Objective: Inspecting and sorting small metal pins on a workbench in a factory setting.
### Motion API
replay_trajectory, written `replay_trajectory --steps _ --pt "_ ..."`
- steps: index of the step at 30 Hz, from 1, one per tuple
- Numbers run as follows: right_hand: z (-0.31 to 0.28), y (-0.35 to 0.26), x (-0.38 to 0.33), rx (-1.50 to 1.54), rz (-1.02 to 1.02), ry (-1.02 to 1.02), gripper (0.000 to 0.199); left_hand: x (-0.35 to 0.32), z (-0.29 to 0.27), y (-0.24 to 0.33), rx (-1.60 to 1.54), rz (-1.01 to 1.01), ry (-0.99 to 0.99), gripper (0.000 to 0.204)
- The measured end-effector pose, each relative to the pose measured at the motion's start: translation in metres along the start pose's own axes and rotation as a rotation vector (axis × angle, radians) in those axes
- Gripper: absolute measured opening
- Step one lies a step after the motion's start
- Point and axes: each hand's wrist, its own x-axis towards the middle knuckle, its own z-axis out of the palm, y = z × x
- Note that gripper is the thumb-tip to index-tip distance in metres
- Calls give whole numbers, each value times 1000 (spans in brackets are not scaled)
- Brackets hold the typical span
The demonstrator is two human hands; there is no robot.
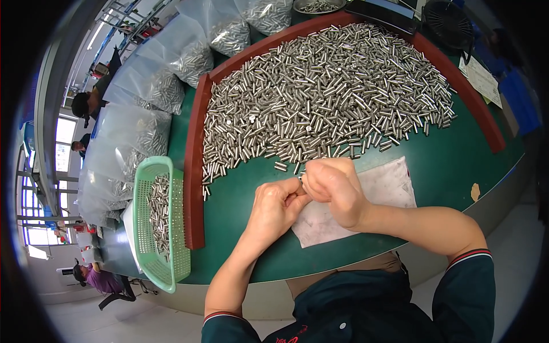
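Head view, entry one: metal pins (329,86), short, silver, many; loose pile beyond the fingers, its nearest stragglers just past them. One small bright metal end (301,177) showed right where the fingers of both hands met.

Hands, two, bare. Left hand (273,207): fingers bent inward, beside the right. Right hand (336,186): fingers curled into a fist shape. Whether the tips of either were closed, and on what, could not be told.

Surface: green tabletop (234,220) under the fingers. Pale stained cloth or sheet (386,186), beneath the right fingers and reaching out to their right. Red-brown border (195,171), left of the fingers and around the pile's far side. Green perforated basket (182,257), left of the fingers, outside the border, containing pins. Clear plastic bags (197,60), filled with like pieces, in a row far left and beyond. Black fan (448,24), far beyond the fingers, to the right.

Room: co-workers, well away to the left of the fingers; pale floor (229,331) nearer the body.

Obscured: left fingertips, behind the right hand; right fingertips, turned under. Cut off: metal bowl (318,8), at the upper edge. Indistinct: co-workers' hands.
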Motion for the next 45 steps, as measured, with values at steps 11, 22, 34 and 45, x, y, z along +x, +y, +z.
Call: replay_trajectory --steps 11,22,34,45 --pt "-6 -3 1 314 179 45 35 -1 -11 -17 -868 -266 -80 15" --pt "-5 -7 5 267 182 73 36 3 -19 -28 -1378 -437 -231 19" --pt "-3 -32 14 -690 -710 -105 4 1 -17 -18 -1262 -317 -84 19" --pt "-5 -17 12 -943 -632 -196 14 -5 -18 -16 -1270 -251 -105 16"
